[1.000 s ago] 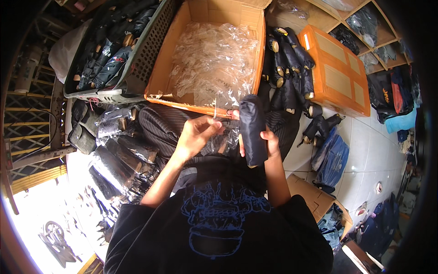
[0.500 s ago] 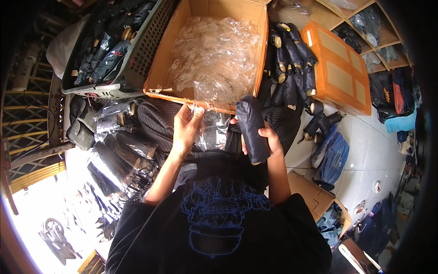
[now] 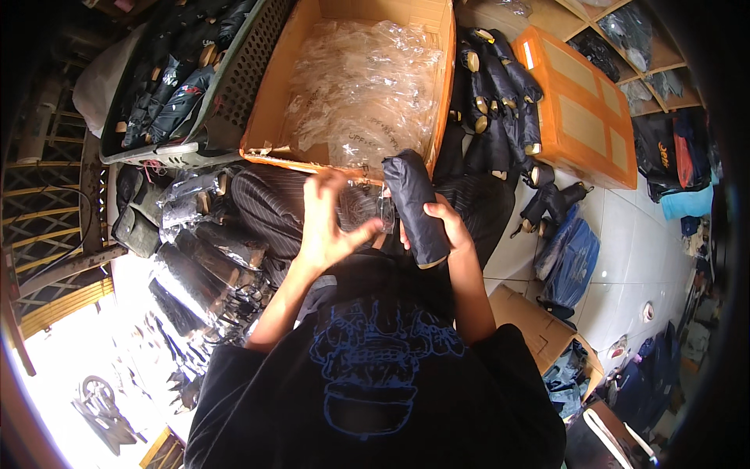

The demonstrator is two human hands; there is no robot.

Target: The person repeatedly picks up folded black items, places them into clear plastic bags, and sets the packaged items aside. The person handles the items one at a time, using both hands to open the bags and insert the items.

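Observation:
A black folded umbrella [image 3: 416, 209] in its sleeve stands tilted in my right hand [image 3: 451, 230], which is wrapped round its lower half. A clear plastic bag [image 3: 365, 205] lies over my lap between the hands, close to the right fingertips; whether they pinch it too, I cannot tell. My left hand [image 3: 324, 227] is beside the bag with thumb and fingers spread, the fingertips blurred by motion. Nothing shows in its grasp. Just beyond both hands is an open cardboard box [image 3: 258, 144] holding many loose clear plastic bags [image 3: 367, 86].
A dark green perforated crate [image 3: 234, 94] of umbrellas stands far left. Wrapped umbrellas [image 3: 187, 281] are heaped on the left. Black sleeved umbrellas [image 3: 500, 86] lie right of the box, beside an orange-taped carton [image 3: 578, 109]. A blue bundle [image 3: 574, 262] is on the tiled floor.
My left hand has let go of the bag's edge at the box and spread its fingers, thumb swinging right. The umbrella in my right hand has shifted slightly left and up.

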